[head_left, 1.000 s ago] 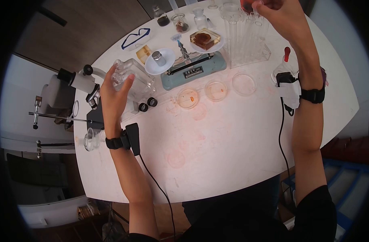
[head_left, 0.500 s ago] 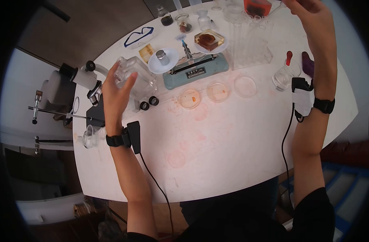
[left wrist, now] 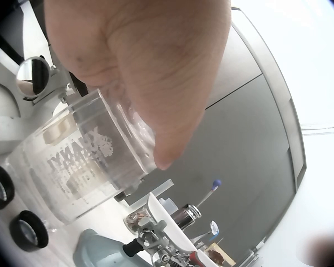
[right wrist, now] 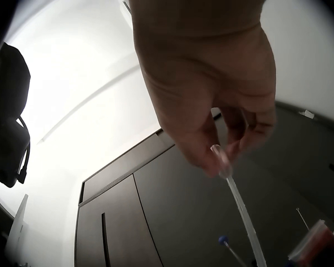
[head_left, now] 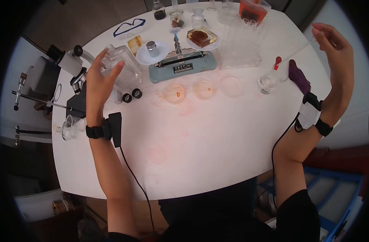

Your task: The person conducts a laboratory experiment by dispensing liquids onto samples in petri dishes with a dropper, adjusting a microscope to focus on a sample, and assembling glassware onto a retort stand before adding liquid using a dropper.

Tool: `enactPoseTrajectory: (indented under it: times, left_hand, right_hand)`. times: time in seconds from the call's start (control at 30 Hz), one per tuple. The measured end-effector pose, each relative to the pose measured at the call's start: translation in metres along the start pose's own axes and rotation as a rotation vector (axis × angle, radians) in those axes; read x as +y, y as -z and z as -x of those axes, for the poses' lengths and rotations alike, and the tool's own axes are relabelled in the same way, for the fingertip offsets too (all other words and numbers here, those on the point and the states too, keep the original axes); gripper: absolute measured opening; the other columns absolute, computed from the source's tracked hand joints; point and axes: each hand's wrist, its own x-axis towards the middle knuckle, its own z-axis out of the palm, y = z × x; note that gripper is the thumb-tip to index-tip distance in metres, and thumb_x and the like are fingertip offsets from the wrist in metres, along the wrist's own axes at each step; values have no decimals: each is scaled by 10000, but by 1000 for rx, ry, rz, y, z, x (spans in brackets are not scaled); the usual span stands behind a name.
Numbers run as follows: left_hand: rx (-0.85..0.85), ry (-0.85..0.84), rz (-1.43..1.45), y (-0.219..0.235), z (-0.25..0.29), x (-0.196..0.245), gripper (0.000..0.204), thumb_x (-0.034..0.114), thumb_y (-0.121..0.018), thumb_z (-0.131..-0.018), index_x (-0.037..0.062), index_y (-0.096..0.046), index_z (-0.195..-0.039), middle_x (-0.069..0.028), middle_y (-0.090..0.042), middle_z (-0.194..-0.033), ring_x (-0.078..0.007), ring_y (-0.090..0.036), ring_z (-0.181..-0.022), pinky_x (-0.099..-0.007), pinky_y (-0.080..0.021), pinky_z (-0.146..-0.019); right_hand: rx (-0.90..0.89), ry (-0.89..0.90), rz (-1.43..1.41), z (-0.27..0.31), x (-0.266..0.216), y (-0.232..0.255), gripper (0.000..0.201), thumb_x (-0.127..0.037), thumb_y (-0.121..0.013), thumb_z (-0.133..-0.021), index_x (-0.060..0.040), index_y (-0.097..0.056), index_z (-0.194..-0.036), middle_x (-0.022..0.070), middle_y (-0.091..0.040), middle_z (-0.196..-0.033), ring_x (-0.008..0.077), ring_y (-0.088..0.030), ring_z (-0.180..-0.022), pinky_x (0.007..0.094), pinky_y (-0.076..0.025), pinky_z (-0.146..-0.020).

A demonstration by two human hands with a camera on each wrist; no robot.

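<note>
My right hand (head_left: 338,48) is raised over the table's right side and pinches the end of a thin clear rod (head_left: 300,50) between thumb and fingertips; the same rod (right wrist: 245,217) slants down from the fingers in the right wrist view. My left hand (head_left: 100,80) is around the upper part of a clear glass vessel (head_left: 126,66), thumb on one side and fingers on the other. Printed lettering shows on that vessel (left wrist: 80,161) in the left wrist view. Beneath the rod stands a small glass flask (head_left: 267,84) beside a red-bulbed dropper (head_left: 277,63).
A blue balance (head_left: 182,69) holds a metal weight and an amber block on its pans. Three petri dishes (head_left: 203,88) lie before it. A test tube rack (head_left: 241,56), a red-filled container (head_left: 253,12), a purple item (head_left: 299,76) and a microscope (head_left: 65,60) stand around.
My right hand has moved from the red-filled container at the back toward the right edge, carrying the rod. The left hand stays at the glass vessel; the head view has shifted.
</note>
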Motion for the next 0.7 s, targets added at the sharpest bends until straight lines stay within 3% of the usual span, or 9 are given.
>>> enactPoseTrajectory:
  times: [0.03,0.13,0.5,0.7]
  left_hand:
    - [0,-9,-16,0,0,1,699,359,-768,-836,-57,-536,-1347,-266,-629,-1248,-351,-604,-1180,-401,-459,-1002]
    - [7,-20,-21,0,0,-1,698,363,-766,-836,-47,-537,-1352,-265,-624,-1259,-360,-597,-1189,-407,-458,-1004]
    - [37,-88,-16,-2,0,-5,676,367,-760,-839,-37,-552,-1338,-251,-641,-1239,-346,-602,-1176,-400,-453,-1007]
    - [48,-99,-13,-3,1,-5,670,380,-761,-834,-27,-564,-1329,-240,-650,-1225,-325,-616,-1145,-388,-461,-988]
  right_hand:
    - [-51,1,31,2,2,0,241,-276,-748,-821,-89,-755,-975,2,-634,-781,120,-532,-756,280,-433,-743]
    - [-171,-85,106,3,-1,0,236,-251,-743,-821,-74,-744,-976,10,-643,-776,119,-537,-757,280,-435,-742]
    - [-126,-101,145,-1,2,-12,203,-188,-747,-836,-34,-724,-966,16,-661,-803,114,-582,-799,276,-456,-784]
    - [-301,-208,254,0,-2,-25,222,-188,-754,-832,-25,-722,-980,35,-690,-857,127,-610,-818,290,-477,-806]
